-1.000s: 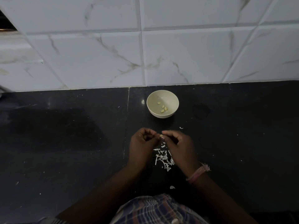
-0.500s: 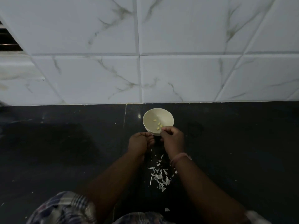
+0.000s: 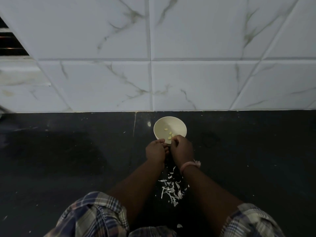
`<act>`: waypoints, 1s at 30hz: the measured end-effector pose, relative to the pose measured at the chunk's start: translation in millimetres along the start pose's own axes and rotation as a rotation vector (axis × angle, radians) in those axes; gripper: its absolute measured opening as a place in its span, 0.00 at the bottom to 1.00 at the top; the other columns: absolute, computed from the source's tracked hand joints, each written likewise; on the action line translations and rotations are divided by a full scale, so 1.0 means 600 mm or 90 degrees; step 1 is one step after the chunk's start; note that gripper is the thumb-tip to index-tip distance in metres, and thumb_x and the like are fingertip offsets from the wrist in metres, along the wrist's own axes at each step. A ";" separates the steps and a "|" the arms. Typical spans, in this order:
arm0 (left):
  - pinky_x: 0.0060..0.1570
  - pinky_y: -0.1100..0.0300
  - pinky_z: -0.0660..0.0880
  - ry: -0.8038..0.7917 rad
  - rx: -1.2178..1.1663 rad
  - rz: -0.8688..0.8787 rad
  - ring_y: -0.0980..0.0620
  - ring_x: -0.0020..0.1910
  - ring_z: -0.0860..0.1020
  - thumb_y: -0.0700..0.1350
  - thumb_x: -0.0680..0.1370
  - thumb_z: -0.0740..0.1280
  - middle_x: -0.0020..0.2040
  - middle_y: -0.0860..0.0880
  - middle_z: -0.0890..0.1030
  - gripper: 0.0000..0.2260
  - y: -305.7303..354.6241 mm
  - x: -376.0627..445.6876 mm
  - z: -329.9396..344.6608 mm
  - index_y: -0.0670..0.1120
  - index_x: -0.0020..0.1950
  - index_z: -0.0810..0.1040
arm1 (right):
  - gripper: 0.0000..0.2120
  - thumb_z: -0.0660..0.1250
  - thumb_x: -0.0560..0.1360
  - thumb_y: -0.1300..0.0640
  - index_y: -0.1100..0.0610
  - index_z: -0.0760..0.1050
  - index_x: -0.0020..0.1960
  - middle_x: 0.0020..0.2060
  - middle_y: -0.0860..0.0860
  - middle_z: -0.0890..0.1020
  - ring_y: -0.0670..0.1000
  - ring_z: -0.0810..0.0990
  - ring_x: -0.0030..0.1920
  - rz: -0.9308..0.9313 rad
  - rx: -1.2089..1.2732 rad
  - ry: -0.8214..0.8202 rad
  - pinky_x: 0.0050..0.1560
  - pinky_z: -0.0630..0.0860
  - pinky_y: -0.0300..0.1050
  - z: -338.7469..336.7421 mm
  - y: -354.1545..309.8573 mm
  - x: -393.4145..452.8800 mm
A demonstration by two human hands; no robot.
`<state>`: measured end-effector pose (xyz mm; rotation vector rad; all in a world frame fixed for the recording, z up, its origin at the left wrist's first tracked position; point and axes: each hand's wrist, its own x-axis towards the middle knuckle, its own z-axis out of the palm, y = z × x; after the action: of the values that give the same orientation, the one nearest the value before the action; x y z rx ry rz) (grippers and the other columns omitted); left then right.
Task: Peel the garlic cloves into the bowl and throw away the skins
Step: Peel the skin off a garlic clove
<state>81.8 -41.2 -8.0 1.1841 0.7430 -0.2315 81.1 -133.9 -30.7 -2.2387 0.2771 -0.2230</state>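
Observation:
A small cream bowl (image 3: pixel 158 124) stands on the black counter near the wall, with several peeled garlic cloves (image 3: pixel 170 133) inside. My right hand (image 3: pixel 182 149) is at the bowl's near rim, its fingertips pinched together over the edge; the clove they pinch is mostly hidden. Just left of it and touching it, my left hand (image 3: pixel 155 152) is curled into a loose fist, and I see nothing in it. A scatter of white garlic skins (image 3: pixel 171 189) lies on the counter between my forearms.
The white marble-tiled wall (image 3: pixel 153 74) rises right behind the bowl. A single skin flake (image 3: pixel 179 226) lies close to my body. Dark counter (image 3: pixel 68 159) stretches to both sides. A vent or window grille (image 3: pixel 8 41) is at the upper left.
Both hands have moved from above the skin pile forward to the bowl. My right hand has reached its near rim, and the left followed beside it.

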 end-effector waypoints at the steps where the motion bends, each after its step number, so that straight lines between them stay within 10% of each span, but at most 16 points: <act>1: 0.43 0.53 0.83 0.008 0.020 0.012 0.45 0.43 0.85 0.31 0.80 0.56 0.45 0.40 0.85 0.14 -0.003 0.000 -0.003 0.39 0.54 0.81 | 0.07 0.64 0.78 0.62 0.61 0.81 0.46 0.42 0.56 0.84 0.57 0.82 0.45 -0.015 -0.001 -0.009 0.44 0.75 0.48 -0.001 0.005 -0.004; 15: 0.26 0.64 0.74 0.062 0.042 0.077 0.52 0.31 0.76 0.28 0.77 0.58 0.37 0.44 0.80 0.12 -0.052 -0.055 -0.027 0.39 0.49 0.79 | 0.06 0.68 0.78 0.61 0.57 0.83 0.53 0.50 0.50 0.84 0.46 0.81 0.51 0.006 0.129 0.046 0.51 0.73 0.30 -0.032 0.031 -0.083; 22: 0.53 0.39 0.81 -0.020 0.222 0.099 0.41 0.46 0.84 0.40 0.70 0.62 0.45 0.45 0.85 0.10 -0.108 -0.049 -0.044 0.49 0.44 0.82 | 0.08 0.65 0.80 0.62 0.54 0.81 0.55 0.50 0.48 0.82 0.44 0.79 0.50 0.191 0.206 0.185 0.46 0.72 0.30 -0.090 0.065 -0.116; 30: 0.56 0.53 0.80 -0.176 0.521 0.240 0.55 0.51 0.83 0.42 0.79 0.68 0.51 0.53 0.85 0.07 -0.146 -0.088 -0.046 0.53 0.51 0.83 | 0.08 0.67 0.80 0.63 0.58 0.81 0.56 0.47 0.52 0.83 0.50 0.81 0.48 0.222 0.107 0.136 0.50 0.78 0.43 -0.133 0.145 -0.210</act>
<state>-15.4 -61.7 -45.4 1.9872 0.1488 -0.3915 -70.8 -212.0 -56.6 -1.9637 0.7280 -0.2856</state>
